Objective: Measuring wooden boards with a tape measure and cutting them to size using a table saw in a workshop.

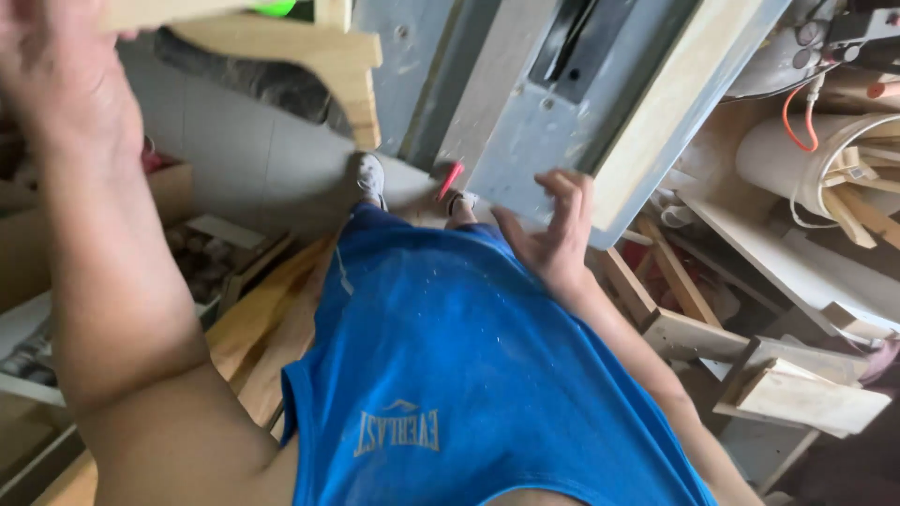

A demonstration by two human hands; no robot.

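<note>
1. At upper left, the left hand [66, 70] is raised close to the camera and blurred. It meets the underside of a pale wooden piece [309, 52] with a curved cut-out edge. How far its fingers close around the wood cannot be told.
2. Right of centre, the right hand [553, 234] rests with fingers loosely spread and holds nothing. Its fingertips touch the near edge of a grey saw table [539, 141].
3. Along the table's right side lies a long light wood strip [670, 103]. A dark slot [577, 37] runs through the table top.
4. Below the hands hangs the person's blue sleeveless shirt [469, 356]. A grey shoe [370, 178] stands on the floor beside a small red object [450, 180].
5. At far right, wood offcuts [797, 394] lie stacked, with a white bucket [816, 155] of sticks above them.
</note>
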